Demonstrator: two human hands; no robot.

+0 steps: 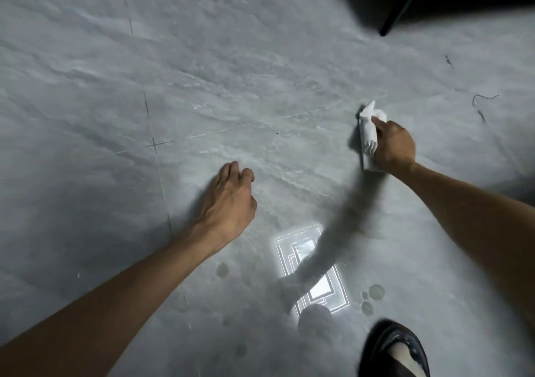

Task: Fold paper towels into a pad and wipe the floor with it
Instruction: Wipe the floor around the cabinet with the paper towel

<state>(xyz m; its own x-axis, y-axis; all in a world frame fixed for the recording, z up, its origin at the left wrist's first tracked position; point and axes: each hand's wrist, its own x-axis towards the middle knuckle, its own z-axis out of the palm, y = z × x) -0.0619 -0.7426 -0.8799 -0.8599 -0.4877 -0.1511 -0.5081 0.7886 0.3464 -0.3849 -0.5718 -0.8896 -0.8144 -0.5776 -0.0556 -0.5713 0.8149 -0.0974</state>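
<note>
Pressing paper towel pad point(368, 133) to floor point(202, 72), right hand point(393, 145) fingers clamped | left hand point(228, 200) fingers curled, empty

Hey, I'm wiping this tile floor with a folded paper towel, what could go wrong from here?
1. The paper towel pad looks loosely bunched under the right hand, with a corner sticking up; it may unfold or tear as it drags.
2. Round spots sit on the glossy floor by the shoe; if wet, stepping there may slip or smear.
3. Thin dark strands lie beyond the pad and could be missed.
</note>
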